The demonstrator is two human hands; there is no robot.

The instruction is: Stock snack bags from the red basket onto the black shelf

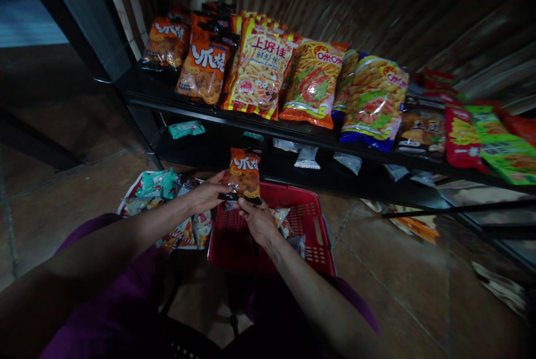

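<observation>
Between my two hands is an orange snack bag [245,172] with a dark bottom edge, held upright above a red plastic basket [268,261]. My left hand [208,192] grips its left side. At the lower edge, my right hand [257,219] pinches the bag with thumb and fingers. A few small packets [281,218] lie inside the red basket. Matching orange bags [204,66] stand on the upper shelf [251,120], beside yellow-and-red prawn cracker bags [262,68].
Left of the red basket, a white-rimmed container [125,202] holds teal packets [157,183] and other snacks. Small packets, including a teal one [186,129], lie on the lower shelf [259,166]. More bags [374,102] line the upper shelf rightward. A dark shelf post [84,18] rises at left.
</observation>
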